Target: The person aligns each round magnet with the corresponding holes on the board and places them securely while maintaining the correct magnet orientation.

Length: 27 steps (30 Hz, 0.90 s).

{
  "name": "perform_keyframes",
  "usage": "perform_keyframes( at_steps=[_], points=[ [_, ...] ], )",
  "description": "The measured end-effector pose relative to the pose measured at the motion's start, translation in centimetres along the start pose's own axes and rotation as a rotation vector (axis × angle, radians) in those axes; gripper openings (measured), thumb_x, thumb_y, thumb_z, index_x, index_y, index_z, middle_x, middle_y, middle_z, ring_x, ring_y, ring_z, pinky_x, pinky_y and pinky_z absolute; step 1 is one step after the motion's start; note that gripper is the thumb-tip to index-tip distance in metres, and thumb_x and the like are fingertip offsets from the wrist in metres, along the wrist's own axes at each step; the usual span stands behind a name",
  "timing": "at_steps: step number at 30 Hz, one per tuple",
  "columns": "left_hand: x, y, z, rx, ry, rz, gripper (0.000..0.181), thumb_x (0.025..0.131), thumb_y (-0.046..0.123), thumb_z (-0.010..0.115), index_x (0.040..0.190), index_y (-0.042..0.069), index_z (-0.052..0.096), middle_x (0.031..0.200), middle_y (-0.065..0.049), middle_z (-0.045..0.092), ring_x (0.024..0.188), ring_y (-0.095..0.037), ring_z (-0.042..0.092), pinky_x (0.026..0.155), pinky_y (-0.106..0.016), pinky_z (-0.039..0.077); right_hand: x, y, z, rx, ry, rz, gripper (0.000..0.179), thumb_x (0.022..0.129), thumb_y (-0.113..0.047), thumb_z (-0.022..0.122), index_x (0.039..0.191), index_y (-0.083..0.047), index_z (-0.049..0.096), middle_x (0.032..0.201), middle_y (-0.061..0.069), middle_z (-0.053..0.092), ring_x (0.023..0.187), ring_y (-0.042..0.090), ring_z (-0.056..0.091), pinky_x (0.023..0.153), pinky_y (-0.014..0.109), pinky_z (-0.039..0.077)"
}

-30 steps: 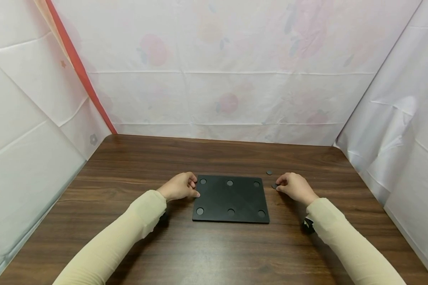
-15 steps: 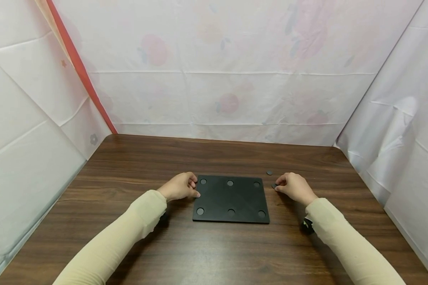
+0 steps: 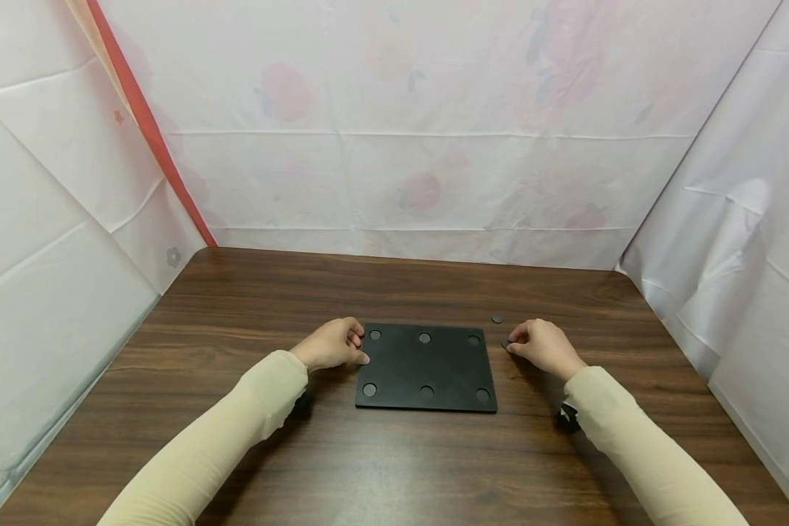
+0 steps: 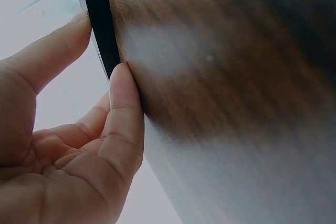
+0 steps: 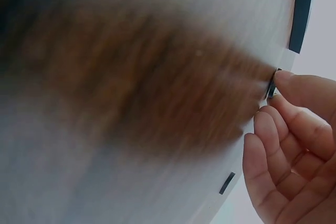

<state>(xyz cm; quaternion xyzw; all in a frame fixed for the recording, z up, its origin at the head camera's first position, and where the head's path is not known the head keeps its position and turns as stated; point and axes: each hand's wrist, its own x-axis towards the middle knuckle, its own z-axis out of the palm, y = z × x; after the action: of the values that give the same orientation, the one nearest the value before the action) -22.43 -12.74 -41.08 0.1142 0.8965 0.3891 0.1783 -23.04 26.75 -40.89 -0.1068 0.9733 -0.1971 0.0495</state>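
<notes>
A flat black board [image 3: 427,365] with round recesses near its edges lies on the table. My left hand [image 3: 332,343] holds its left side, the thumb just over the edge and the fingers near the far corner. In the left wrist view the thumb and a fingertip touch the board's dark edge [image 4: 102,30]. To the right of the board, my right hand [image 3: 544,345] pinches a small black disc [image 3: 506,343] at the table surface. That disc [image 5: 271,85] shows edge-on between thumb and finger in the right wrist view. Another dark disc [image 3: 497,319] lies just beyond.
The brown wood-grain table [image 3: 394,467] extends around the board on all sides. White patterned curtains [image 3: 421,146] hang behind it and along both sides. A red strip [image 3: 147,124] runs down at the left corner.
</notes>
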Motion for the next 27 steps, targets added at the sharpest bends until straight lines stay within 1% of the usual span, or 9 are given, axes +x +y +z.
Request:
perform_keyframes(
  at_steps=[8,14,20,27],
  points=[
    [-0.1,0.1,0.0,0.004,-0.001,0.003,0.049,0.081,0.008,0.078,0.122,-0.003,0.054,0.101,-0.01,0.057,0.084,-0.017,0.052,0.068,-0.028,0.045,-0.2,0.1,-0.2,0.035,-0.004,-0.009,0.016,0.09,-0.016,0.069,0.099,-0.002,0.073,0.094,0.011,0.07,0.077,0.017,0.062,0.068,0.037,0.052],
    [-0.2,0.1,0.0,0.004,-0.006,0.005,0.05,0.081,0.008,0.078,0.123,-0.004,0.054,0.101,-0.01,0.057,0.083,-0.017,0.052,0.067,-0.027,0.045,-0.4,-0.4,-0.4,0.083,0.007,-0.048,0.017,0.091,-0.017,0.069,0.099,-0.002,0.072,0.088,0.007,0.07,0.069,0.012,0.059,0.063,0.031,0.05],
    [-0.1,0.1,0.0,-0.006,-0.007,-0.002,0.049,0.082,0.007,0.078,0.123,-0.003,0.054,0.1,-0.01,0.057,0.082,-0.017,0.052,0.066,-0.027,0.045,-0.8,-1.9,-0.5,0.105,0.008,-0.114,0.014,0.091,-0.014,0.068,0.098,-0.003,0.072,0.089,0.006,0.069,0.073,0.012,0.059,0.065,0.031,0.049],
    [0.1,0.0,0.0,-0.014,-0.011,-0.004,0.05,0.081,0.007,0.078,0.123,-0.004,0.053,0.1,-0.01,0.057,0.081,-0.016,0.052,0.066,-0.027,0.046,-1.2,-4.1,-0.3,0.152,-0.003,-0.133,0.011,0.09,-0.015,0.07,0.097,-0.007,0.073,0.088,0.003,0.067,0.074,0.012,0.059,0.067,0.03,0.05]
  ],
)
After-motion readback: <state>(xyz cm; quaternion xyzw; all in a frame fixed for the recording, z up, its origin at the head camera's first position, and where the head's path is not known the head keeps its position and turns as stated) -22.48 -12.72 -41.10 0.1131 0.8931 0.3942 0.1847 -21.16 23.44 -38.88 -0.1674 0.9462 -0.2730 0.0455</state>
